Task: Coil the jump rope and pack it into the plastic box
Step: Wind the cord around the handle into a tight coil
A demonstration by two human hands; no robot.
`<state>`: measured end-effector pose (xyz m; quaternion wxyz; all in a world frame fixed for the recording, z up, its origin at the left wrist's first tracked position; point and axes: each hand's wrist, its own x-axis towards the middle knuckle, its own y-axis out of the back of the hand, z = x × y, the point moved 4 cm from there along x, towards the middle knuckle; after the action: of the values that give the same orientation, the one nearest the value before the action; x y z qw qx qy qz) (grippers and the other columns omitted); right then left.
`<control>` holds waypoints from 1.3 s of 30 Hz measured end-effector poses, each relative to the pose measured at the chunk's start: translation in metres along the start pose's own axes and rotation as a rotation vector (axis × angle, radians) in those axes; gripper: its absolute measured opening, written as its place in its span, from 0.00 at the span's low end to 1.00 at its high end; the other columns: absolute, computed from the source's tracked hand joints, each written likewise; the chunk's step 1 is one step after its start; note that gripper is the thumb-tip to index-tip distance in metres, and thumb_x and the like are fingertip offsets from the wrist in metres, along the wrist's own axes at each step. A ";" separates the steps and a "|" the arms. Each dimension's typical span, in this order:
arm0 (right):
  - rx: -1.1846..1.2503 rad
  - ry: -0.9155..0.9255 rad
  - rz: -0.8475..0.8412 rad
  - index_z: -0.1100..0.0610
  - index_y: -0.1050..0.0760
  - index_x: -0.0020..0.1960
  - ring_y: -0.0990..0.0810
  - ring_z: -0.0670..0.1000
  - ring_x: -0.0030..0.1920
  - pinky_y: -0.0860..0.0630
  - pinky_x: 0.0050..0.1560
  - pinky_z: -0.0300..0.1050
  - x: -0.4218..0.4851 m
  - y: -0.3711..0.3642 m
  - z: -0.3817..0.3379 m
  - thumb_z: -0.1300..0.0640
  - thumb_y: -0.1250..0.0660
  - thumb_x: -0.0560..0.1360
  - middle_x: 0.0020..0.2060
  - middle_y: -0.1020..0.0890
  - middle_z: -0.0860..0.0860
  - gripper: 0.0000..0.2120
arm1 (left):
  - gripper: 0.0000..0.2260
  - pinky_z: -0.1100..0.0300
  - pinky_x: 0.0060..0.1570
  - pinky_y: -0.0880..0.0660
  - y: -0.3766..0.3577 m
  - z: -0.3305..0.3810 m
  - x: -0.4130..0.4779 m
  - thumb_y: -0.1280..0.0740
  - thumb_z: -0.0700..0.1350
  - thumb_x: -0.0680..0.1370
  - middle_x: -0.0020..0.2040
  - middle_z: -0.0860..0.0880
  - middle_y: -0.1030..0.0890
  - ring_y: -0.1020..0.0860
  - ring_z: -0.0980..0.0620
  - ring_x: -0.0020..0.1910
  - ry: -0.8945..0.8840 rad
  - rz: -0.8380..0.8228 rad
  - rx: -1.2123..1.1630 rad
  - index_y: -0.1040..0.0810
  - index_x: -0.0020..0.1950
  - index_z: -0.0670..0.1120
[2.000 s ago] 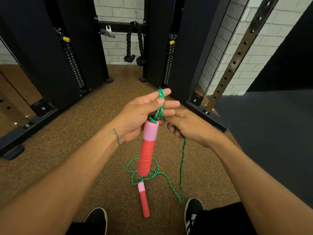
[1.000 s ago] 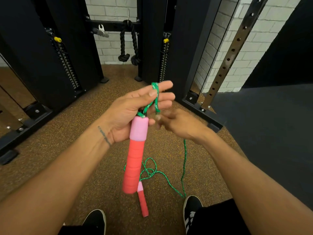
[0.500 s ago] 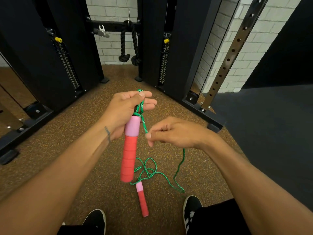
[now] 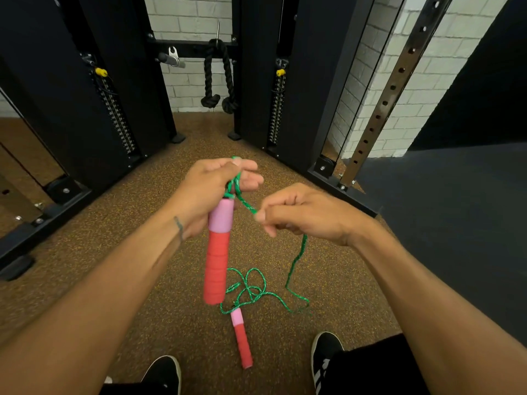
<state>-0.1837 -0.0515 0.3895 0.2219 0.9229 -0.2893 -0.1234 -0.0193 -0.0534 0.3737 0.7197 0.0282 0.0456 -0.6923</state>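
Note:
My left hand [image 4: 209, 189] grips the top of one jump rope handle [image 4: 216, 252], pink above and red below, which hangs down. Loops of the green rope [image 4: 296, 260] wrap around that hand's fingers. My right hand [image 4: 302, 213] pinches the rope just right of the handle; from there the rope drops to the floor in a loose tangle [image 4: 251, 289]. The second handle [image 4: 241, 342] lies on the floor between my shoes. No plastic box is in view.
Black cable machine columns [image 4: 85, 104] stand ahead left and right, with a black rope attachment [image 4: 218, 78] hanging between them. A perforated steel upright [image 4: 385, 98] is at the right. The floor is brown speckled rubber, dark mat to the right. My shoes [image 4: 325, 354] are at the bottom.
My left hand's fingers closed over the wrapped loops. My right hand left the fingers, drew back lower right with the rope pinched, then rose slightly closer to the handle.

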 end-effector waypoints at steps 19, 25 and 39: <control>0.253 0.022 0.455 0.54 0.26 0.43 0.35 0.39 0.23 0.38 0.25 0.30 0.008 0.026 0.013 0.55 0.41 0.84 0.23 0.28 0.38 0.11 | 0.16 0.66 0.41 0.24 -0.020 0.001 -0.016 0.39 0.48 0.77 0.40 0.45 0.15 0.21 0.55 0.36 0.049 -0.443 -0.057 0.17 0.57 0.43; 0.237 -0.064 0.497 0.50 0.24 0.42 0.34 0.40 0.25 0.38 0.29 0.36 0.013 0.029 0.029 0.49 0.39 0.82 0.25 0.28 0.39 0.12 | 0.17 0.67 0.42 0.24 -0.024 0.004 -0.019 0.40 0.48 0.78 0.40 0.47 0.15 0.21 0.56 0.36 0.002 -0.467 -0.058 0.19 0.59 0.41; 0.153 -0.221 0.517 0.50 0.24 0.42 0.32 0.46 0.31 0.34 0.31 0.41 0.013 0.030 0.040 0.48 0.40 0.83 0.31 0.29 0.47 0.13 | 0.14 0.69 0.32 0.25 -0.023 0.008 -0.016 0.42 0.44 0.84 0.31 0.48 0.17 0.23 0.58 0.27 -0.052 -0.230 -0.042 0.20 0.46 0.42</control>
<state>-0.2017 -0.0946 0.3678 0.1431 0.8137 -0.5456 -0.1403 -0.0429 -0.0397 0.3841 0.6370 -0.0102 0.0445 -0.7695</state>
